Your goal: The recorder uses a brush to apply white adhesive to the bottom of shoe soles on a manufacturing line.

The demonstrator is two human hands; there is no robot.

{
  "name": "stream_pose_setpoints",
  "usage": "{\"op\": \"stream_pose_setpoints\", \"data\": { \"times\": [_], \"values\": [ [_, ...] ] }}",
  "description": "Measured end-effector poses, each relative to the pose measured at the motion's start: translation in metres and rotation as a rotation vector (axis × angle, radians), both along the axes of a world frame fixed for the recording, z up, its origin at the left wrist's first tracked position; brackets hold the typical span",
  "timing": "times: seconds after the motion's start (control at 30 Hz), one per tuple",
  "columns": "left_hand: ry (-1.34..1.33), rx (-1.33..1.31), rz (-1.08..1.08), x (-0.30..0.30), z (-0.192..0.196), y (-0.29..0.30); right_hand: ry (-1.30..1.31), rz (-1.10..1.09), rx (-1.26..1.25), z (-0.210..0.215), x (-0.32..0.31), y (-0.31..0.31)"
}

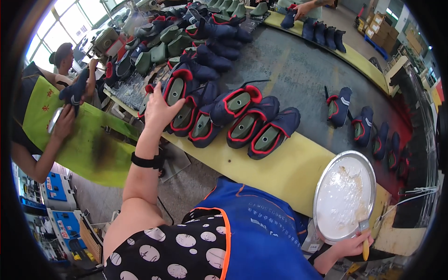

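Note:
My left hand (pixel 161 111) is over the left end of a row of navy shoes with red lining. Its thumb and fingers are spread beside a shoe (pixel 175 91) with a green last inside; whether they touch it I cannot tell. More shoes on lasts, such as one navy shoe (pixel 275 134), lie close together to the right of this hand. My right hand (pixel 353 244) is closed on the yellow handle of a brush (pixel 365 242). The brush head rests at the near edge of a round metal tray (pixel 318 200) that holds white paste.
A conveyor belt (pixel 298 70) carries several spaced shoes (pixel 363 126) on the right. Yellow boards (pixel 280 170) edge the belt. Shoes and green lasts (pixel 158 53) are heaped at far left. A co-worker in a lime apron (pixel 100 140) holds a shoe; another's hand (pixel 305 8) reaches in at the top.

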State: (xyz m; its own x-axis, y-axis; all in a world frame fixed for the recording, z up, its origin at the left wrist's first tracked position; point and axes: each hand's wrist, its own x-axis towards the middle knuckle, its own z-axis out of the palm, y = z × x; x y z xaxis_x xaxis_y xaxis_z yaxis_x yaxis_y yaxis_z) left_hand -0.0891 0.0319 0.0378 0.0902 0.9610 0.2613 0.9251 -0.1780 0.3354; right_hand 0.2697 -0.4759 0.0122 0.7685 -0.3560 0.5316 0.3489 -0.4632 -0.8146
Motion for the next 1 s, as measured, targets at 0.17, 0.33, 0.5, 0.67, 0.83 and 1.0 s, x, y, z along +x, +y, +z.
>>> {"op": "stream_pose_setpoints", "data": {
  "times": [0.17,0.33,0.5,0.67,0.83,1.0],
  "values": [
    [-0.004,0.032,0.02,-0.002,-0.033,0.025,-0.084,0.106,0.066,0.002,-0.009,0.006],
    [-1.178,-0.426,0.086,-0.015,-0.005,0.033,-0.147,0.231,0.063,0.003,-0.016,-0.005],
    [-1.597,-0.626,-0.249,0.021,0.011,-0.033,-0.156,0.182,0.014,0.014,-0.019,-0.001],
    [-1.477,-1.477,-0.546,0.097,0.002,-0.104,-0.148,0.204,0.043,0.019,-0.034,0.019],
    [-1.346,-1.513,-0.443,0.16,-0.051,-0.165,-0.246,0.312,0.02,0.022,-0.049,0.023],
    [-0.467,-0.572,-0.989,0.18,-0.079,-0.184,-0.257,0.228,-0.025,0.02,-0.052,0.017]
  ]
}}
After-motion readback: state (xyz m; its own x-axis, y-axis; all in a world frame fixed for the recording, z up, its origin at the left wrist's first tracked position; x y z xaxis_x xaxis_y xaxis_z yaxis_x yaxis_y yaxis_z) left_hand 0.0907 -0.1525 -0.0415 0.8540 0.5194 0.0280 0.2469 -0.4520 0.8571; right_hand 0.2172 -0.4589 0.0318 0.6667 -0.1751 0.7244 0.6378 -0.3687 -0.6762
